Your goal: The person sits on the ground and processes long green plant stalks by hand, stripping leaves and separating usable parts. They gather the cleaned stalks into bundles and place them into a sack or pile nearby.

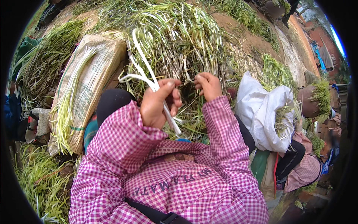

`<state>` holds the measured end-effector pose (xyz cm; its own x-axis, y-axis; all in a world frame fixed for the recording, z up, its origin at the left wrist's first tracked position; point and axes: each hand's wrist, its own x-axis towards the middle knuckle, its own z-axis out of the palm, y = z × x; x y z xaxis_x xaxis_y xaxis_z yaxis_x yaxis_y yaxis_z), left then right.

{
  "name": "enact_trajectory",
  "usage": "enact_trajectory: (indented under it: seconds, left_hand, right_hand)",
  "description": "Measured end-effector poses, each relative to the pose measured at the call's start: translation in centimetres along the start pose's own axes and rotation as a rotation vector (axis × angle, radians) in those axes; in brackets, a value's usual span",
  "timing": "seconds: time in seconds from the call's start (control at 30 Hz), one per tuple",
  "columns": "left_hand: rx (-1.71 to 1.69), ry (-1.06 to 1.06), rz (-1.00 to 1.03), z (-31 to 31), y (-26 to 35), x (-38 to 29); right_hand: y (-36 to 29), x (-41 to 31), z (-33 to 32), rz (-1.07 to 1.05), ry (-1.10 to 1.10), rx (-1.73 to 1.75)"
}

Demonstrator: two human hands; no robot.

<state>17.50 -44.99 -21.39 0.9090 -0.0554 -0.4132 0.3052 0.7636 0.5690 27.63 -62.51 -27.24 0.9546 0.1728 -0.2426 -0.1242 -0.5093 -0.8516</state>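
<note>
My left hand (162,103) grips a few clean white stalks (144,57) that look like blanched chives. Their ends stick out above the thumb and below the palm. Close by on the right, my right hand (208,85) has its thumb and fingertips drawn together. A thin stalk lies at those fingertips, but whether they pinch it is unclear. Just beyond both hands rises a large heap of uncleaned green and whitish stalks (181,42) with dirty, dark bits among them. Clean pale-yellow stalks (74,95) lie in a bundle along a stuffed woven sack (98,53) at my left.
A white plastic sack (260,112) with stalk scraps in its mouth stands by my right knee. Another person in a pink checked garment (303,168) sits at the right. More green stalks (47,182) lie at the lower left. My black-clad left knee (114,103) is beside the woven sack.
</note>
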Motion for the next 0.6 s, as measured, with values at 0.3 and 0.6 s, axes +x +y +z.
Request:
enact_trajectory:
  seconds: [0.3,0.6]
  left_hand:
    - [0.055,0.109,0.093,0.3,0.1,-0.8]
    - [0.024,0.070,0.106,-0.1,0.1,-1.2]
  right_hand:
    - [-0.7,11.1,2.7,-0.063,0.226,-1.041]
    - [-5.3,7.5,-1.3,-0.011,0.333,0.114]
